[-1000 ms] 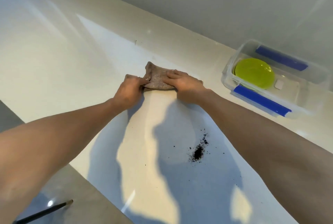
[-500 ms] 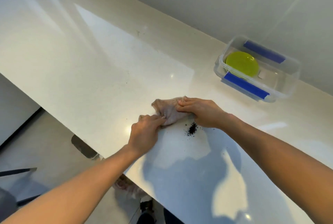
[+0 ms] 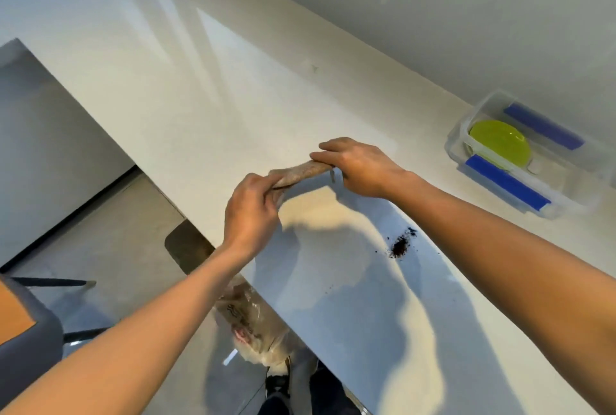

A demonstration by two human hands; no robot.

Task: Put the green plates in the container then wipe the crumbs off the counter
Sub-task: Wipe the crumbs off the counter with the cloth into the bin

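Observation:
A brownish cloth (image 3: 300, 173) is stretched flat between my two hands, lifted just above the white counter (image 3: 200, 107). My left hand (image 3: 251, 211) pinches its near-left end and my right hand (image 3: 358, 166) grips its far-right end. A small pile of dark crumbs (image 3: 399, 246) lies on the counter to the right of the cloth, beside my right forearm. The green plates (image 3: 499, 144) lie inside a clear container (image 3: 566, 204) with blue clips at the far right of the counter.
The wall runs along the counter's far side. The counter's near edge crosses diagonally; below it are a grey floor, a plastic bag (image 3: 253, 324), a dark chair seat (image 3: 188, 246) and my shoes (image 3: 280, 381).
Both hands have raised the cloth off the counter and pulled it out flat between them. The crumbs now lie farther right of the cloth. The view has swung left.

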